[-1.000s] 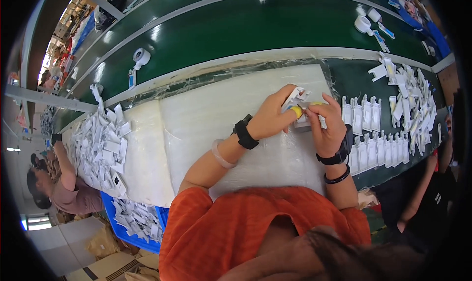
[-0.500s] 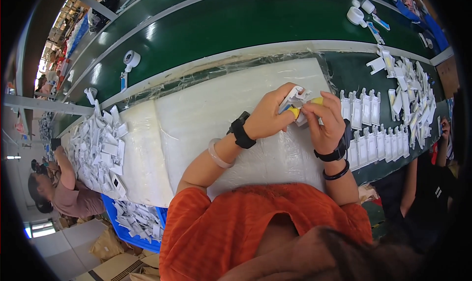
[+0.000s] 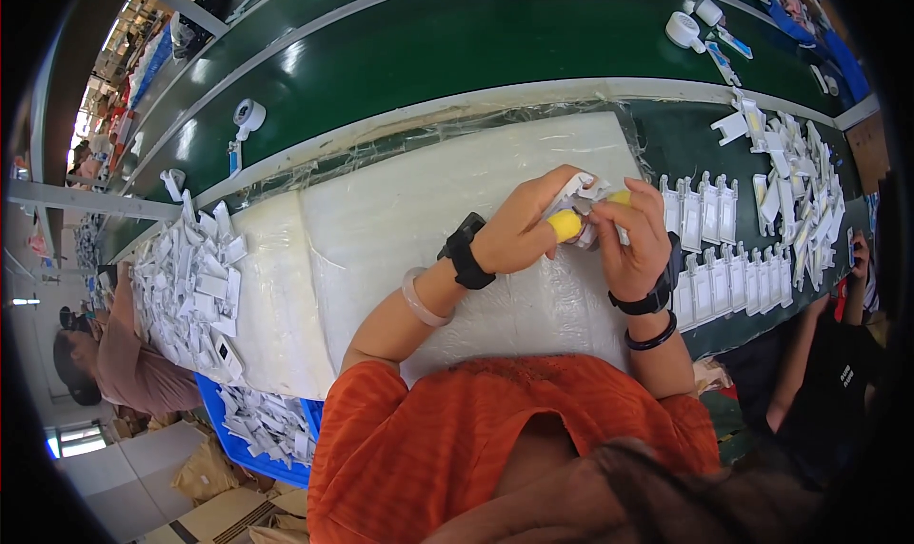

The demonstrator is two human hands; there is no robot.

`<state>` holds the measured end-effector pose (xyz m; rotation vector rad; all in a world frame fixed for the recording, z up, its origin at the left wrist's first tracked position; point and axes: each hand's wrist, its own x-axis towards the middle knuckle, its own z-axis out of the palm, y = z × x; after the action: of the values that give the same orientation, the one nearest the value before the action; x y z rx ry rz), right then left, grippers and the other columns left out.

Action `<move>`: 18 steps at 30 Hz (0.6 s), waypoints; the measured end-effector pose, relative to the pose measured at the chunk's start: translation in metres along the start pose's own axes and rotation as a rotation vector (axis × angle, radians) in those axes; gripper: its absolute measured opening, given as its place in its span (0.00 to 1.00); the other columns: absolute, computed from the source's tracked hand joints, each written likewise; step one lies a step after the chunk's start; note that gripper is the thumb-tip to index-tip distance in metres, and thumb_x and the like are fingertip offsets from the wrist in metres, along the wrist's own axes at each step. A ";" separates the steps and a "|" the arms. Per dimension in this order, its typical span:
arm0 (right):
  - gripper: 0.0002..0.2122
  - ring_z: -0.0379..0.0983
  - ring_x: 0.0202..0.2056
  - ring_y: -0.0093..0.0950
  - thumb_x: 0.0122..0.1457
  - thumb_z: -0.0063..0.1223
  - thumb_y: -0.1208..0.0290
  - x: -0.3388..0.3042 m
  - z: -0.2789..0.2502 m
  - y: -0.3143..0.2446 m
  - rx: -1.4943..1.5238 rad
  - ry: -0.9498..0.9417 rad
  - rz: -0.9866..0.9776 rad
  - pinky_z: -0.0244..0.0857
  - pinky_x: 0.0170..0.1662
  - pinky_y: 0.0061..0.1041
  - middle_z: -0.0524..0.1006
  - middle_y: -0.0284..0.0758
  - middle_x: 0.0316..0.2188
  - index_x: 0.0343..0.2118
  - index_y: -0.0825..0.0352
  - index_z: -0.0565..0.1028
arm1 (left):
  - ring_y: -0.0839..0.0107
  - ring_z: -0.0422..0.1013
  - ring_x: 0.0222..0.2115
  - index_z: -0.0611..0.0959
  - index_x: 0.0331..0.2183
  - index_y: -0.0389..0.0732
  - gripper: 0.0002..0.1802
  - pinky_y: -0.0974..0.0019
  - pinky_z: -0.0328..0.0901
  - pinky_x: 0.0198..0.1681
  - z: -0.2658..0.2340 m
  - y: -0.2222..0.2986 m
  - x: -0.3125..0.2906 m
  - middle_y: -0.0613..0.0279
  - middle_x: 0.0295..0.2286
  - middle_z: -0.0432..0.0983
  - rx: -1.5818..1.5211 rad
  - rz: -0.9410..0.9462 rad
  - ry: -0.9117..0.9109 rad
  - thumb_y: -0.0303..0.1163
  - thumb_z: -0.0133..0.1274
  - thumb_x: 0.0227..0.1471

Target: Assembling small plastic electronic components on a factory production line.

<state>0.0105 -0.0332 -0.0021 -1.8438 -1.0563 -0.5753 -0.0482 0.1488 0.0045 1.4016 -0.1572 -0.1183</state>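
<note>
Above the padded work surface, my left hand [image 3: 519, 222] is closed around a small white plastic part [image 3: 583, 188], with the thumb pressed along its near side. A yellow finger cover [image 3: 566, 224] sits on that thumb. My right hand [image 3: 632, 237] meets the part from the other side, its thumb and fingertips pinched together at the edge. Another yellow cover [image 3: 619, 197] shows on a right finger. Fingers hide much of the part, and I cannot make out any smaller piece in the right pinch.
White plastic housings [image 3: 728, 282] stand in two rows at right, beside a loose heap [image 3: 795, 187]. More white parts [image 3: 195, 287] are piled at left, above a blue bin [image 3: 252, 463]. Beyond runs a green conveyor [image 3: 409, 78] with white items. Co-workers sit at both sides.
My left thumb has turned, so more of its yellow cover shows. Both hands stay nearly in place. White items on the conveyor have shifted slightly left, and the left co-worker's arm has moved.
</note>
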 end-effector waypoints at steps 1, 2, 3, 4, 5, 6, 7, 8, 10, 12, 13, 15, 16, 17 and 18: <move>0.13 0.72 0.36 0.36 0.43 0.65 0.84 0.000 0.000 0.000 0.010 0.005 -0.013 0.66 0.51 0.41 0.75 0.34 0.31 0.34 0.64 0.79 | 0.74 0.72 0.29 0.71 0.50 0.36 0.23 0.71 0.69 0.31 0.001 0.003 -0.001 0.57 0.35 0.74 0.057 0.066 0.003 0.29 0.49 0.50; 0.13 0.72 0.36 0.36 0.43 0.65 0.84 -0.001 0.000 0.000 0.011 0.005 -0.012 0.66 0.51 0.41 0.75 0.34 0.31 0.34 0.64 0.79 | 0.70 0.73 0.33 0.71 0.51 0.36 0.24 0.69 0.69 0.37 0.002 0.004 -0.001 0.56 0.36 0.75 0.114 0.132 0.007 0.30 0.52 0.50; 0.13 0.72 0.37 0.36 0.43 0.65 0.84 -0.002 0.000 -0.001 -0.001 0.005 -0.023 0.66 0.51 0.41 0.75 0.34 0.31 0.34 0.64 0.79 | 0.70 0.73 0.33 0.71 0.51 0.36 0.24 0.69 0.69 0.37 0.001 0.001 -0.001 0.56 0.36 0.75 0.115 0.131 0.007 0.30 0.52 0.50; 0.14 0.72 0.37 0.36 0.43 0.65 0.84 -0.002 0.000 -0.001 -0.013 0.004 -0.034 0.66 0.51 0.41 0.75 0.35 0.31 0.34 0.64 0.79 | 0.68 0.73 0.35 0.72 0.51 0.36 0.26 0.67 0.69 0.40 0.002 -0.004 0.001 0.54 0.37 0.75 0.151 0.211 0.015 0.30 0.54 0.49; 0.14 0.72 0.37 0.36 0.43 0.65 0.84 -0.002 -0.001 -0.001 -0.012 0.003 -0.035 0.66 0.51 0.41 0.75 0.35 0.31 0.34 0.64 0.79 | 0.65 0.73 0.38 0.72 0.51 0.36 0.27 0.66 0.68 0.44 0.002 -0.006 0.002 0.53 0.38 0.76 0.188 0.291 0.024 0.31 0.56 0.48; 0.14 0.72 0.37 0.37 0.43 0.65 0.84 -0.002 -0.001 -0.001 -0.011 -0.002 -0.047 0.66 0.51 0.41 0.75 0.35 0.30 0.34 0.64 0.79 | 0.65 0.73 0.38 0.72 0.51 0.36 0.27 0.66 0.68 0.44 0.002 -0.006 0.001 0.53 0.38 0.76 0.187 0.292 0.025 0.31 0.56 0.48; 0.14 0.72 0.37 0.37 0.42 0.65 0.84 -0.002 -0.001 0.000 -0.009 -0.007 -0.058 0.66 0.51 0.41 0.74 0.35 0.30 0.34 0.64 0.79 | 0.64 0.74 0.38 0.73 0.51 0.36 0.27 0.66 0.68 0.43 0.004 -0.003 0.001 0.53 0.39 0.76 0.168 0.219 0.033 0.31 0.58 0.47; 0.14 0.72 0.37 0.37 0.42 0.65 0.84 -0.003 -0.001 0.000 -0.009 -0.007 -0.058 0.66 0.51 0.41 0.74 0.35 0.30 0.34 0.64 0.79 | 0.64 0.74 0.37 0.74 0.50 0.36 0.28 0.66 0.68 0.43 0.004 -0.002 0.000 0.53 0.39 0.76 0.148 0.145 0.041 0.32 0.60 0.47; 0.15 0.72 0.38 0.38 0.42 0.65 0.85 -0.004 0.000 0.000 -0.048 -0.006 -0.065 0.67 0.50 0.41 0.74 0.34 0.31 0.35 0.64 0.79 | 0.64 0.74 0.37 0.74 0.50 0.36 0.28 0.66 0.68 0.43 0.003 -0.003 0.002 0.52 0.39 0.77 0.239 0.205 0.054 0.33 0.61 0.46; 0.15 0.72 0.38 0.38 0.42 0.65 0.85 -0.006 0.000 0.001 -0.054 -0.005 -0.076 0.67 0.50 0.41 0.74 0.34 0.31 0.35 0.64 0.79 | 0.64 0.74 0.37 0.75 0.50 0.36 0.29 0.66 0.68 0.43 0.002 -0.004 0.003 0.52 0.39 0.77 0.330 0.266 0.065 0.33 0.62 0.45; 0.15 0.72 0.39 0.38 0.42 0.65 0.85 -0.006 0.001 0.002 -0.060 -0.003 -0.087 0.67 0.50 0.40 0.74 0.34 0.31 0.35 0.64 0.79 | 0.64 0.74 0.37 0.75 0.50 0.36 0.30 0.66 0.68 0.43 0.002 -0.004 0.004 0.52 0.39 0.77 0.358 0.274 0.072 0.33 0.62 0.44; 0.15 0.72 0.39 0.38 0.41 0.65 0.85 -0.005 0.001 0.003 -0.065 0.000 -0.088 0.67 0.50 0.40 0.74 0.34 0.31 0.35 0.64 0.79 | 0.64 0.74 0.37 0.75 0.50 0.36 0.30 0.66 0.68 0.42 0.001 -0.005 0.004 0.52 0.39 0.77 0.387 0.282 0.078 0.33 0.63 0.44; 0.15 0.72 0.39 0.39 0.41 0.65 0.85 -0.004 0.002 0.003 -0.071 0.003 -0.089 0.67 0.50 0.40 0.74 0.34 0.31 0.35 0.64 0.79 | 0.64 0.74 0.38 0.75 0.50 0.36 0.30 0.66 0.68 0.42 0.001 -0.004 0.004 0.52 0.39 0.77 0.376 0.276 0.080 0.34 0.63 0.44; 0.15 0.72 0.39 0.39 0.41 0.65 0.85 -0.004 0.002 0.002 -0.071 0.003 -0.087 0.67 0.50 0.40 0.74 0.34 0.31 0.35 0.64 0.79 | 0.63 0.74 0.38 0.75 0.50 0.36 0.30 0.66 0.68 0.42 0.002 -0.004 0.004 0.52 0.39 0.77 0.366 0.271 0.082 0.34 0.63 0.44; 0.15 0.72 0.39 0.38 0.41 0.65 0.85 -0.004 0.002 0.002 -0.066 0.001 -0.084 0.67 0.50 0.40 0.73 0.34 0.31 0.35 0.64 0.79 | 0.63 0.74 0.38 0.75 0.50 0.36 0.30 0.66 0.68 0.42 0.002 -0.004 0.004 0.52 0.39 0.77 0.365 0.270 0.082 0.34 0.63 0.44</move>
<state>0.0105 -0.0338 -0.0069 -1.8623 -1.1302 -0.6678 -0.0449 0.1455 0.0012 1.7310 -0.3095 0.2008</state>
